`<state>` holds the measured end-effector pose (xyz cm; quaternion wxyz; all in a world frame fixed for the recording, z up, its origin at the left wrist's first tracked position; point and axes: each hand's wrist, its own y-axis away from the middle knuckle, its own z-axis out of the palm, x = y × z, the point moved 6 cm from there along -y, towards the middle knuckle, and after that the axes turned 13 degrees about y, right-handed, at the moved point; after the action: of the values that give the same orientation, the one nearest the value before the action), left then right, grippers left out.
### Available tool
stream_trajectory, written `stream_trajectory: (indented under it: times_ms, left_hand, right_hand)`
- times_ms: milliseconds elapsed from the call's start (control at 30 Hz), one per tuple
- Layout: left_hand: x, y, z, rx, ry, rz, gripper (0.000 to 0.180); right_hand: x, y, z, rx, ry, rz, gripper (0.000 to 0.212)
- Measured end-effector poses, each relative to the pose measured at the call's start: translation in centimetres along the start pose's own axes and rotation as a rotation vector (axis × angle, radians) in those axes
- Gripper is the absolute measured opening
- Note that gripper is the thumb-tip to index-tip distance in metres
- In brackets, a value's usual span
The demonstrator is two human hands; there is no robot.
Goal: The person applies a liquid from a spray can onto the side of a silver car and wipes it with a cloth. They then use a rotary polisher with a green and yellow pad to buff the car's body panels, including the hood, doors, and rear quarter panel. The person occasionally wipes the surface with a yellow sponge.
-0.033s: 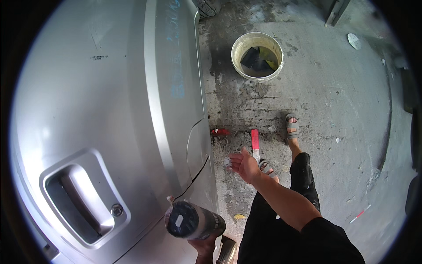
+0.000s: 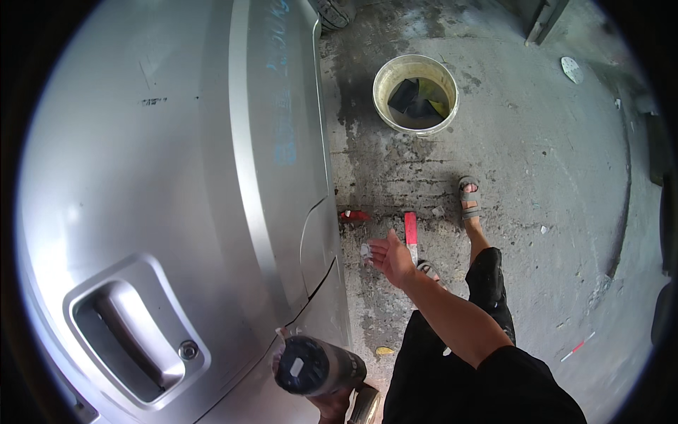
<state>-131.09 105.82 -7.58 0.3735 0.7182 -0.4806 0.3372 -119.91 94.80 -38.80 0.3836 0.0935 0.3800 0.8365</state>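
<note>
My left hand, low in the view beside the silver vehicle panel, is wrapped round a dark cylinder with a rounded black end and a small white patch. Its exact kind does not show. A shiny metallic part appears just below it; whether the two are joined I cannot tell. My right hand reaches out over the floor, thumb apart and fingers extended toward the panel without touching it. At its fingertips is a small whitish bit, held or stuck on, I cannot tell.
A recessed handle with a round lock sits in the panel. On the floor stands a pale bucket with dark and yellowish pieces in murky water. Near my feet lie a red-and-white strip, a red scrap and a yellow bit.
The cylinder and my left hand have shifted slightly right and down. My right hand has risen a little, the whitish bit moving with it. The view has shifted slightly.
</note>
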Motion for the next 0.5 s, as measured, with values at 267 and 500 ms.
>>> stream_trajectory:
  times_ms: [267,500]
  left_hand:
    - [0.3,-9.2,5.2,0.098,-0.148,-0.260,0.081]
    - [1.6,-15.9,9.3,0.163,-0.176,-0.382,0.083]
  right_hand:
    - [-14.2,-22.0,8.5,-0.042,0.065,-0.077,0.094]
    - [-45.9,-27.5,15.8,-0.303,0.200,-0.789,0.098]
